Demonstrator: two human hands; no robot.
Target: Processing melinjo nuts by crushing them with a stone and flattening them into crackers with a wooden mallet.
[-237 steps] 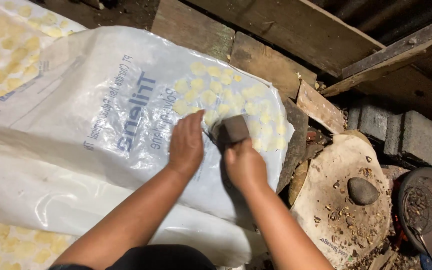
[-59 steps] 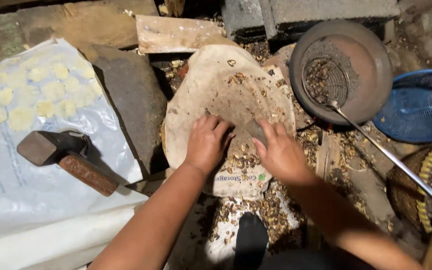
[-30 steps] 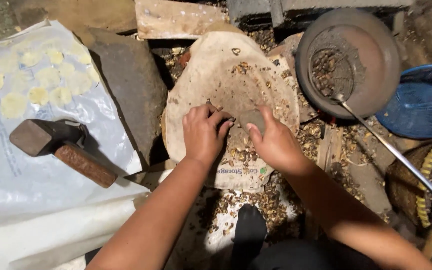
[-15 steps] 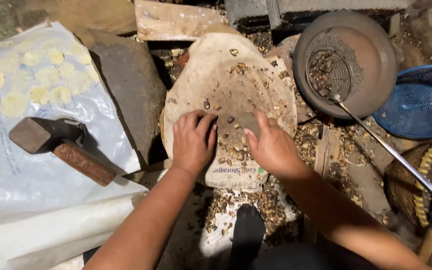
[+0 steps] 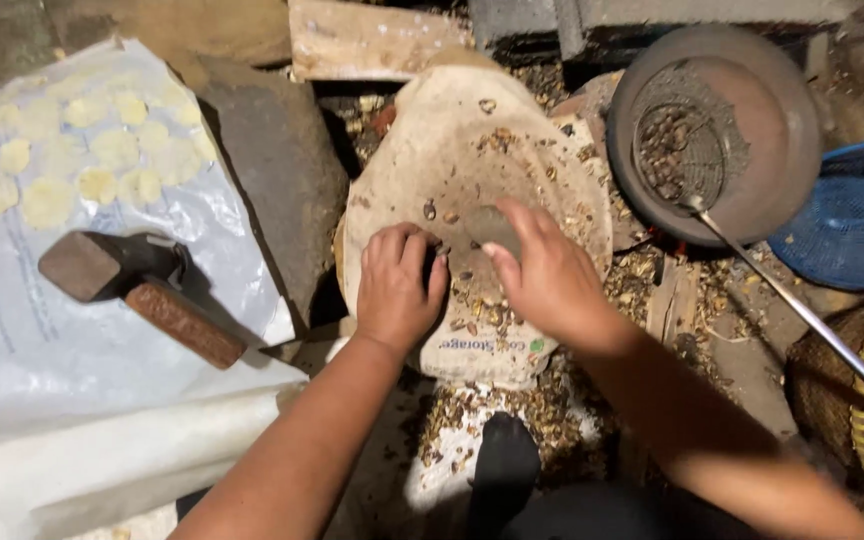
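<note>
Left hand (image 5: 397, 290): curled, knuckles up, resting on the pale round stone slab (image 5: 422, 150); what it holds cannot be told.
Right hand (image 5: 547, 275): fingers wrapped around a small grey stone (image 5: 490, 224) at slab centre.
Scattered: brown shell fragments (image 5: 482, 310).
Left: wooden-handled mallet (image 5: 132, 290) on white plastic sheet (image 5: 72, 360).

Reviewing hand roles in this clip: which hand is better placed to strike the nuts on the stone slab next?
Right, probably. The right hand is wrapped over the grey pounding stone above the stone slab, while the left hand rests flat-fingered on scattered shells, holding no tool.
</note>
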